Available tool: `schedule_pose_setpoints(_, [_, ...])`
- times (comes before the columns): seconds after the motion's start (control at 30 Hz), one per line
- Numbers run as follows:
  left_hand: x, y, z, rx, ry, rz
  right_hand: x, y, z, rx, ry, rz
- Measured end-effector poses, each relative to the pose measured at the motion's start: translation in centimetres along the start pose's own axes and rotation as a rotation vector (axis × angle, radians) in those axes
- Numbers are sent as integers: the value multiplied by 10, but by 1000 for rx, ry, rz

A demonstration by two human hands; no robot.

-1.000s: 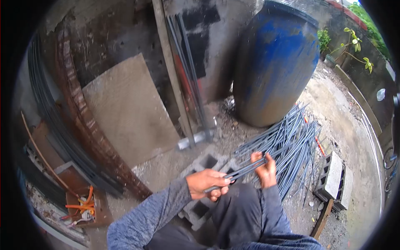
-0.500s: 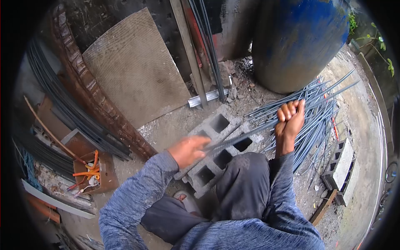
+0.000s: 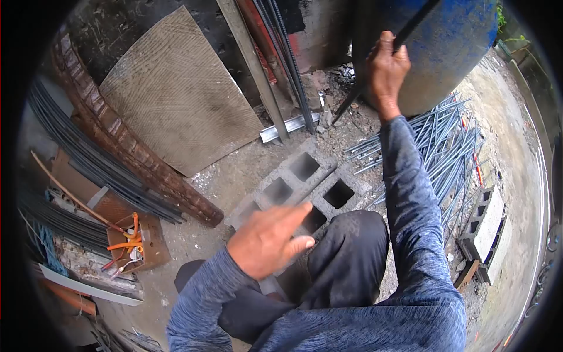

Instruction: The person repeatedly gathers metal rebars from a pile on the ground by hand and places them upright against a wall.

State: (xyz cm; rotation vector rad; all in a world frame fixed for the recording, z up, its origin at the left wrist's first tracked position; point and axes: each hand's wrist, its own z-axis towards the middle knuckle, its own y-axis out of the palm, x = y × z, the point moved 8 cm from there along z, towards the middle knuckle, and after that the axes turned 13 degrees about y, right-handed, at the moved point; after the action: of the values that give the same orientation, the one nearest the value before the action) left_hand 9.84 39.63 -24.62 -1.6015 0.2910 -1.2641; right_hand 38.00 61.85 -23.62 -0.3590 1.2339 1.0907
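Note:
My right hand [image 3: 388, 70] is closed round a dark rod [image 3: 416, 24], raised in front of the blue barrel [image 3: 451, 58]. The rod slants from the top edge down toward the rubble beside the barrel. My left hand [image 3: 267, 237] is blurred, its fingers stretched out and thumb apart, and holds nothing. It hovers over the grey hollow blocks [image 3: 319, 183] lying on the ground in front of my knees. A loose heap of thin metal rods [image 3: 437, 138] lies to the right of my right forearm.
A tan board [image 3: 182, 100] leans on the wall beside upright bars [image 3: 287, 64]. At left are a rusty curved beam [image 3: 126, 138], long bundled bars [image 3: 88, 155] and a box [image 3: 153, 237] with orange pieces. More hollow blocks [image 3: 484, 223] stand at right.
My right hand has moved up and forward, away from the heap, with the rod now tilted steeply. My left hand has come off the rod and opened. The view has tilted downward.

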Motion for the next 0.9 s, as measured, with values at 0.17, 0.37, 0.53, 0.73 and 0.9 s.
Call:
schedule_pose_setpoints(0.17, [-3, 19, -20, -176, -158, 123, 77, 37, -10, -30, -65, -112])
schedule_pose_setpoints(0.37, [7, 0, -27, -187, -235, 136, 137, 69, -23, -63, -48, -275])
schedule_pose_setpoints(0.53, [-2, 2, -33, -195, -251, 152, 248, 69, -28, -275, 203, -465])
schedule_pose_setpoints(0.73, [-8, 6, -31, -247, -242, 147, 252, 85, -12, -330, 250, -634])
schedule_pose_setpoints(0.9, [-11, 3, -35, -218, -226, 146, 261, 93, 5, -324, 301, -663])
